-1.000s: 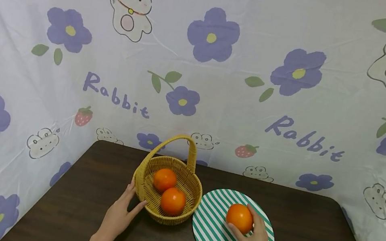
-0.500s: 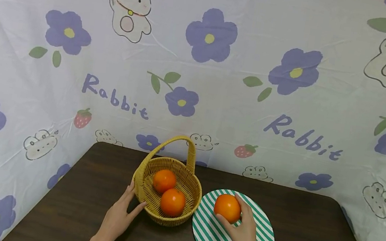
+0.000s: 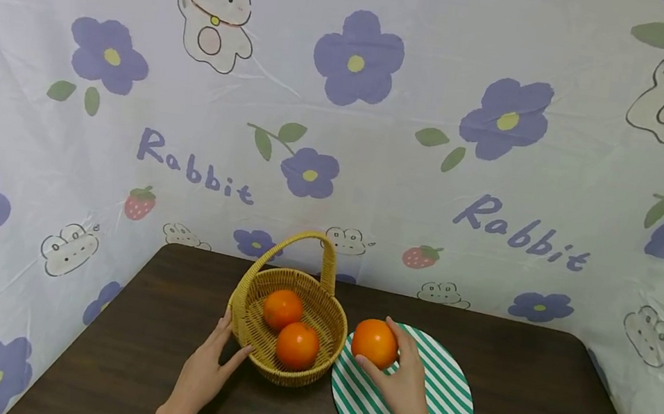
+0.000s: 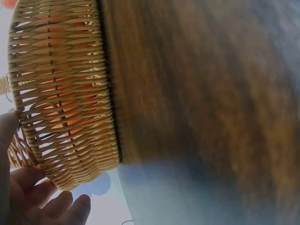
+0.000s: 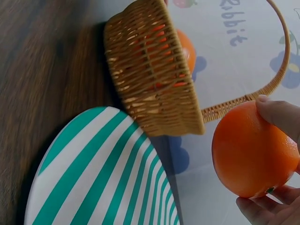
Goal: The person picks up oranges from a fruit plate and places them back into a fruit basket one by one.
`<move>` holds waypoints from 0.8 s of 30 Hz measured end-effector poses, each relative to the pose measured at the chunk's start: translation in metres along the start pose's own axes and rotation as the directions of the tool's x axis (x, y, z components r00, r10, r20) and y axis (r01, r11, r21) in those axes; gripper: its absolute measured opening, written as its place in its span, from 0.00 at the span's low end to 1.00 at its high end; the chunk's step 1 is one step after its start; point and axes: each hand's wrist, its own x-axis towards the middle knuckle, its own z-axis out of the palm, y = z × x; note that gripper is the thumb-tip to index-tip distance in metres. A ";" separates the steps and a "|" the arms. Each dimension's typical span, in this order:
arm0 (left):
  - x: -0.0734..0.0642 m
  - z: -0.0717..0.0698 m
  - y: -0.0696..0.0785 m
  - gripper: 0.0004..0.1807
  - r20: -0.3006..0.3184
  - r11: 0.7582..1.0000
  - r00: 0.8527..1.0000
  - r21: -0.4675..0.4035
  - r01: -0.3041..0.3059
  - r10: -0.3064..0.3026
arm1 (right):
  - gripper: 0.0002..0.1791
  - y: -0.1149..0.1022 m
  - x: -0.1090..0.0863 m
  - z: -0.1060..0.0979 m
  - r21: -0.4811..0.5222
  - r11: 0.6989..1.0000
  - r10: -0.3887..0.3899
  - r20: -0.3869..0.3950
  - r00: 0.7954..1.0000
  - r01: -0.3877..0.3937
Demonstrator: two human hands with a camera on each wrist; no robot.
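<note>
My right hand (image 3: 406,384) holds an orange (image 3: 375,344) between thumb and fingers, above the left part of a round green-and-white striped mat (image 3: 438,403). In the right wrist view this orange (image 5: 255,150) shows a small green stem spot and is raised clear of the mat. Left of the mat stands a yellow wicker basket (image 3: 323,318) with a tall arched handle. Two oranges lie inside it, a rear one (image 3: 283,310) and a front one (image 3: 297,346). Spread around the basket's left side, my left hand (image 3: 202,372) touches its wall and rim with thumb and fingers.
All of this is on a dark brown wooden table (image 3: 533,401). A white cloth (image 3: 379,136) printed with rabbits, purple flowers and strawberries hangs behind and at both sides. The basket's handle (image 3: 247,280) arches high over its opening.
My right hand has carried the orange left and slightly away from me, from the middle of the mat toward the basket. The left hand and the basket have stayed in place.
</note>
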 end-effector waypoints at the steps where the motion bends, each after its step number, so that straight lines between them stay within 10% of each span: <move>1: 0.000 0.000 0.000 0.41 0.000 1.000 1.000 -0.003 -0.001 0.001 | 0.44 -0.002 0.001 0.001 0.002 1.000 -0.004 0.002 1.000 0.004; 24: 0.000 0.004 -0.003 0.41 -0.007 1.000 1.000 -0.003 0.008 -0.008 | 0.41 -0.024 0.015 0.019 0.015 0.995 -0.102 0.034 0.994 0.102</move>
